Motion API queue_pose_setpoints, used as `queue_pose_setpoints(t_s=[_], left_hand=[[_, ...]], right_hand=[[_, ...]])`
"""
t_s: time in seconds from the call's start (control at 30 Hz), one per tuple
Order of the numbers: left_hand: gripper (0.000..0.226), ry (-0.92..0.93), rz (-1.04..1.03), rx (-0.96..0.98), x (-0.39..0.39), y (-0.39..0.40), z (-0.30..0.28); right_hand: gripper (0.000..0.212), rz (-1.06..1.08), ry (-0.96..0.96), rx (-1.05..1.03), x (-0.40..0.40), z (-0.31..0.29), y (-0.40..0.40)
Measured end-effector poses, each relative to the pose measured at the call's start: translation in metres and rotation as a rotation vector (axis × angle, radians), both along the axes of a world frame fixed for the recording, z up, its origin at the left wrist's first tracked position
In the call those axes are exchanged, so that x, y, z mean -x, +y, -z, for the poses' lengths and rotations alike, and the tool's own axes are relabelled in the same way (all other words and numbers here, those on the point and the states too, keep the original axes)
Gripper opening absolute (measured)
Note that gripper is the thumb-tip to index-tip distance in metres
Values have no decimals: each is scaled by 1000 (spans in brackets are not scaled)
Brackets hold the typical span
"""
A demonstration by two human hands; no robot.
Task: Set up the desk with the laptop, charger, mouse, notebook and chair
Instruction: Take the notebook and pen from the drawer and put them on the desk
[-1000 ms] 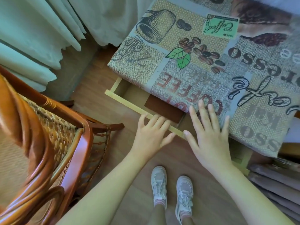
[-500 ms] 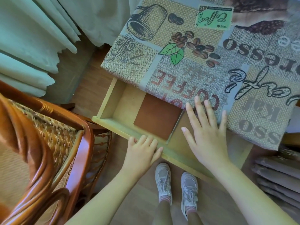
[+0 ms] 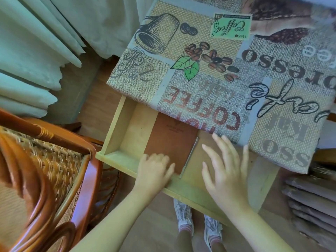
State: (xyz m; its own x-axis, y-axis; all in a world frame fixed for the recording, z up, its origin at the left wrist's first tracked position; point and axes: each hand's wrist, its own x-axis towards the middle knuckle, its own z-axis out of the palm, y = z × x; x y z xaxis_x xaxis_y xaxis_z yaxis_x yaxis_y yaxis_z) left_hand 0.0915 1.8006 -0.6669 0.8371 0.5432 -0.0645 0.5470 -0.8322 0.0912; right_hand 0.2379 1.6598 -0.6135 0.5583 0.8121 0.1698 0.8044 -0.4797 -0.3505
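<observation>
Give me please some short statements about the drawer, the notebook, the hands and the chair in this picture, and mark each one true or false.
1. The drawer under the desk is pulled open. True.
2. A brown notebook lies inside the drawer. True.
3. The right hand grips the notebook. False: it hovers over the drawer with fingers spread and holds nothing.
4. A laptop stands on the desk. False: only the coffee-print tablecloth shows there.
5. The wicker chair stands to the person's left. True.
6. The left hand rests on the chair. False: it is at the drawer's front edge, at the notebook's near end.
</observation>
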Motion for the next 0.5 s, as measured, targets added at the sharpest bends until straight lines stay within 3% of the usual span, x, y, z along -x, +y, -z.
queue_pose_setpoints(t_s=[0.03,0.13,0.2,0.33,0.5], left_hand=[[29,-14,-77,23,-3,7,-1],[80,36,-253,122,-15,31,-3],[95,126,-263,156,-25,40,0],[108,251,-293,335,-38,46,13],[105,163,-335,372,-35,42,18]], right_hand=[[38,21,3,14,7,5,-3],[42,141,118,154,23,27,-3],[48,259,264,261,30,41,5],[50,438,529,320,35,64,27],[45,547,568,309,38,76,54]])
